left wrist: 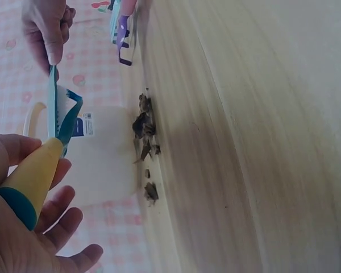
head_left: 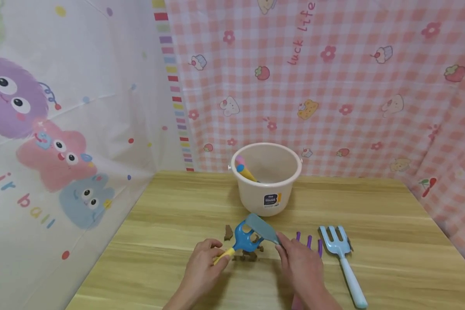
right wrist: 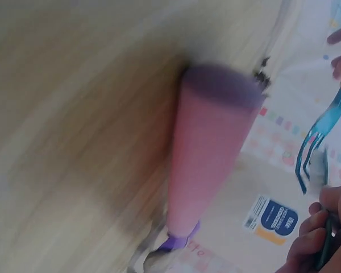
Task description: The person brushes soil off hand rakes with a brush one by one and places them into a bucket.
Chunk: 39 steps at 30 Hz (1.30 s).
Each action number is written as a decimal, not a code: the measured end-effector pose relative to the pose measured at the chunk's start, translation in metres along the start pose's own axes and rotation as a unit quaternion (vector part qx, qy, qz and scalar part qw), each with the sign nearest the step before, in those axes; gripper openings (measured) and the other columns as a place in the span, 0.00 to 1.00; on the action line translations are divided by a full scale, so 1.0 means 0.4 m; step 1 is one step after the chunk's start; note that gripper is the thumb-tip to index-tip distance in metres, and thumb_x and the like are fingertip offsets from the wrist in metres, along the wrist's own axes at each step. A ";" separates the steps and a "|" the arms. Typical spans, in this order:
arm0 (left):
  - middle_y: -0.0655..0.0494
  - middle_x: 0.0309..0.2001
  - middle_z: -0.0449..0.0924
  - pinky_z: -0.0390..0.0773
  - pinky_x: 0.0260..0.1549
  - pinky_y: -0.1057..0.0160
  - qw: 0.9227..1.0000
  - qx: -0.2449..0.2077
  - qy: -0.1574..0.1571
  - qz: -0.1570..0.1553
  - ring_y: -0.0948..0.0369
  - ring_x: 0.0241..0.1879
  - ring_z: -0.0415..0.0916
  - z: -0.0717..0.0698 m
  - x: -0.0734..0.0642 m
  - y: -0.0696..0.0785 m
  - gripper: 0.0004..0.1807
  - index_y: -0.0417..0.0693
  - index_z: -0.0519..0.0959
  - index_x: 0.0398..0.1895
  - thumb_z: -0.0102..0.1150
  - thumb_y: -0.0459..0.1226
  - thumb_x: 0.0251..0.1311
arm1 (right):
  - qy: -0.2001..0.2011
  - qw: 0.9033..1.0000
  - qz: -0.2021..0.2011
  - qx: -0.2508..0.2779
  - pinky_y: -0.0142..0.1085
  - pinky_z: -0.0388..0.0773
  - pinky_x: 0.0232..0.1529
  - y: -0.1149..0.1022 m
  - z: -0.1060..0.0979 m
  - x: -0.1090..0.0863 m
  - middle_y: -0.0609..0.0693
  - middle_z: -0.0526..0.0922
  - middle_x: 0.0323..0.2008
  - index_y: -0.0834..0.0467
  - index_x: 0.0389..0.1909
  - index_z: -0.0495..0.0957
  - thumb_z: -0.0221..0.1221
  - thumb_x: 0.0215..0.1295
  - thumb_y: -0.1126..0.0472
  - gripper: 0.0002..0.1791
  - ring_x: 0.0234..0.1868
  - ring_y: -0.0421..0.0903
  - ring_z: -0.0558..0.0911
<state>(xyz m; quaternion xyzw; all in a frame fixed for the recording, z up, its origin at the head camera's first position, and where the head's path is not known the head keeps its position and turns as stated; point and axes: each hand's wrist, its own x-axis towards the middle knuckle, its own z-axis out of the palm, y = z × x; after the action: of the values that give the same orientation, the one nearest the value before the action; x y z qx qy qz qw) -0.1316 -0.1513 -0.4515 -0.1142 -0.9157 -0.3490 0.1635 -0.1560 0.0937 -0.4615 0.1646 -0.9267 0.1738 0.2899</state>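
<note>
My left hand (head_left: 203, 265) pinches the yellow handle of a small toy hand fork (head_left: 243, 237) with a blue head. In my right hand (head_left: 302, 265) is a flat grey-teal brush (head_left: 261, 228), gripped by its handle; pale bristles seem to show in the right wrist view. The brush lies against the fork's tines, both held above the table. Beneath them are dark brown crumbs (head_left: 249, 255), with a larger brown piece (head_left: 228, 232) to the left. In the left wrist view the thumb and index finger hold the yellow handle while the other fingers are loosely bent.
A cream bucket (head_left: 252, 196) stands behind the hands, with colourful tool handles (head_left: 247, 172) inside. Partly hidden by the right hand lies a purple fork (head_left: 309, 242) with a pink handle (right wrist: 213, 148). Further right is a light blue fork (head_left: 352, 280), with a dark bit beside its tines.
</note>
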 end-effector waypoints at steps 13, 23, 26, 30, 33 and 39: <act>0.50 0.44 0.80 0.74 0.39 0.56 0.999 0.020 0.006 -0.034 0.54 0.44 0.73 -0.006 0.006 -0.007 0.08 0.41 0.87 0.31 0.64 0.38 0.59 | -0.031 0.998 0.030 0.046 0.36 0.65 0.18 -0.015 -0.020 -0.009 0.43 0.77 0.21 0.50 0.53 0.82 0.65 0.64 0.57 0.17 0.16 0.41 0.71; 0.51 0.45 0.80 0.76 0.42 0.53 0.999 -0.018 0.005 -0.039 0.53 0.47 0.73 -0.019 0.016 0.000 0.09 0.40 0.86 0.33 0.64 0.38 0.60 | -0.123 0.986 0.045 0.107 0.31 0.65 0.22 -0.046 -0.026 -0.027 0.36 0.76 0.24 0.49 0.55 0.82 0.64 0.65 0.56 0.18 0.20 0.33 0.69; 0.51 0.45 0.80 0.76 0.43 0.51 0.999 -0.028 0.012 -0.045 0.52 0.47 0.74 -0.024 0.017 -0.002 0.07 0.41 0.86 0.31 0.65 0.37 0.60 | -0.096 0.991 0.036 0.083 0.31 0.63 0.21 -0.036 -0.022 -0.030 0.37 0.74 0.21 0.49 0.54 0.83 0.65 0.64 0.56 0.18 0.18 0.34 0.67; 0.50 0.44 0.81 0.76 0.43 0.50 0.998 -0.033 0.018 -0.041 0.51 0.46 0.74 -0.028 0.018 -0.006 0.07 0.42 0.86 0.30 0.66 0.37 0.59 | -0.074 0.995 0.030 0.062 0.30 0.61 0.19 -0.022 -0.018 -0.032 0.39 0.74 0.20 0.48 0.54 0.83 0.66 0.63 0.56 0.17 0.17 0.35 0.66; 0.49 0.44 0.81 0.75 0.43 0.50 0.998 -0.033 0.015 -0.045 0.51 0.46 0.74 -0.032 0.017 -0.008 0.07 0.42 0.86 0.31 0.66 0.37 0.58 | -0.055 0.998 0.014 0.034 0.31 0.63 0.19 -0.008 -0.012 -0.033 0.41 0.77 0.21 0.49 0.53 0.83 0.67 0.62 0.56 0.17 0.17 0.36 0.68; 0.48 0.44 0.81 0.75 0.42 0.50 0.999 -0.004 0.017 -0.046 0.51 0.45 0.74 -0.039 0.018 -0.015 0.08 0.40 0.86 0.31 0.68 0.37 0.57 | -0.028 0.999 0.014 -0.026 0.39 0.67 0.18 0.013 -0.013 -0.030 0.48 0.79 0.22 0.51 0.52 0.82 0.66 0.62 0.56 0.17 0.18 0.47 0.75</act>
<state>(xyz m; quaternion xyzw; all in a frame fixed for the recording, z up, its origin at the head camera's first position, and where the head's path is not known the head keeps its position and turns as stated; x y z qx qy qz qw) -0.1366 -0.1657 -0.4414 -0.0668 -0.9156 -0.3618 0.1623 -0.1460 0.1029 -0.4657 0.1492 -0.9408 0.1489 0.2655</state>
